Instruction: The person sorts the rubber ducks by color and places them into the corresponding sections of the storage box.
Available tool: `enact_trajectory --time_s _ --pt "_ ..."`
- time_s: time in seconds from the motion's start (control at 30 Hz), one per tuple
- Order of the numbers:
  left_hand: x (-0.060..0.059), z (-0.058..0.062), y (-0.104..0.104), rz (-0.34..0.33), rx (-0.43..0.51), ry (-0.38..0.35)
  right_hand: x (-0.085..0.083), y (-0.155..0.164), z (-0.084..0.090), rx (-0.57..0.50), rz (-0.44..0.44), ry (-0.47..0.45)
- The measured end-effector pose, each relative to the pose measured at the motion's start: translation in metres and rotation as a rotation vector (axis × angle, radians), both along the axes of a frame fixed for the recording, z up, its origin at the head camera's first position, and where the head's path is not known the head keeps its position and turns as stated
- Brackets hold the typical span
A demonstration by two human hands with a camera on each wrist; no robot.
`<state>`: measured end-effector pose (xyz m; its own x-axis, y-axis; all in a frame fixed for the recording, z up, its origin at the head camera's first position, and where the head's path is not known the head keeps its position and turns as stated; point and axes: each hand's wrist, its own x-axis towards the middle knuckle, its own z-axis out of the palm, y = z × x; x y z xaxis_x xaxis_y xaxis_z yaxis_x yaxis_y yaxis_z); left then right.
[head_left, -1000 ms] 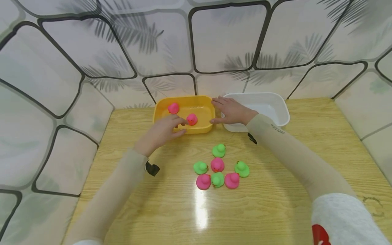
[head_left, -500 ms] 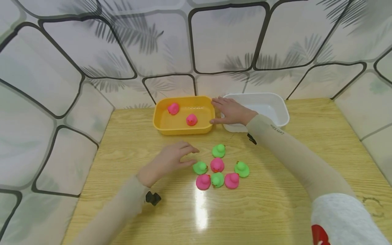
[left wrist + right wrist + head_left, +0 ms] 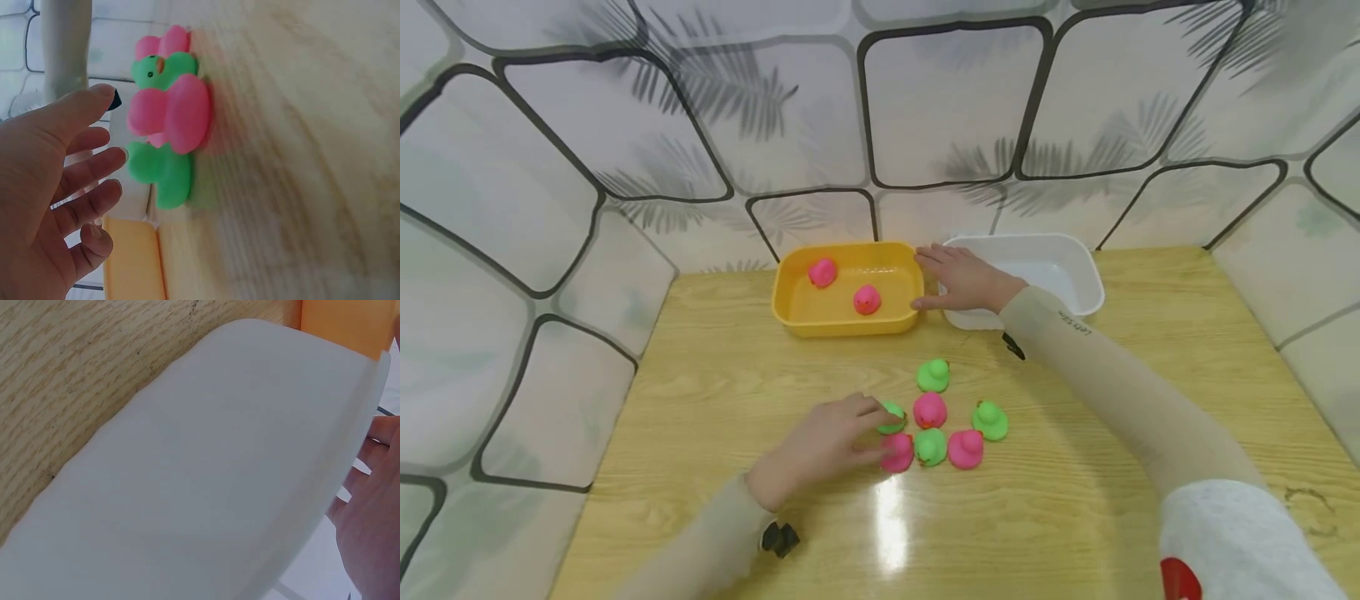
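Note:
Several small rubber ducks, pink and green, stand in a cluster on the wooden table [image 3: 1075, 500]. My left hand [image 3: 874, 432] hovers at the cluster's left side with fingers spread, its fingertips at a green duck [image 3: 892, 414] and a pink duck [image 3: 898, 454]. The left wrist view shows the left hand [image 3: 81, 169] open and holding nothing, just short of the pink duck [image 3: 181, 112] and green duck [image 3: 162, 175]. My right hand [image 3: 951, 277] lies flat across the neighbouring rims of the yellow tub [image 3: 790, 321] and the white tub [image 3: 1086, 279].
Two pink ducks [image 3: 822, 272] [image 3: 867, 299] sit inside the yellow tub. The white tub's wall [image 3: 200, 475] fills the right wrist view. Patterned panels wall in the table at the back and both sides. Bare tabletop lies in front of the cluster.
My left hand left a pink duck in the yellow tub and drew back towards me to the left side of the duck cluster. The right hand stayed put.

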<state>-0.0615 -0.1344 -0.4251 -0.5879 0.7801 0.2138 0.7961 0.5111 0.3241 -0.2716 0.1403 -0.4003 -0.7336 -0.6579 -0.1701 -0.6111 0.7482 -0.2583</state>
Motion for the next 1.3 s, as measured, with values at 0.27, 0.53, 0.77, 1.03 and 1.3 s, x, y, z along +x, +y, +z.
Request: enact_trajectory --time_s 0.27,0.53,0.77,1.03,1.3 --pt "0.01 -0.007 0.005 0.015 -0.018 0.02 0.003 -0.002 0.004 -0.007 0.009 -0.009" --pt "0.014 -0.012 0.009 0.071 -0.075 0.02 0.003 -0.003 0.004 0.004 0.003 -0.011" --pt "0.015 -0.018 0.01 0.073 -0.098 0.055 0.001 -0.003 0.0 0.018 -0.005 -0.01" --pt "0.019 -0.016 0.006 0.081 -0.076 0.083 0.001 -0.003 -0.001 0.023 -0.008 -0.005" --pt "0.021 -0.005 -0.003 0.125 -0.101 0.028 0.0 0.0 -0.001 0.01 0.003 -0.008"
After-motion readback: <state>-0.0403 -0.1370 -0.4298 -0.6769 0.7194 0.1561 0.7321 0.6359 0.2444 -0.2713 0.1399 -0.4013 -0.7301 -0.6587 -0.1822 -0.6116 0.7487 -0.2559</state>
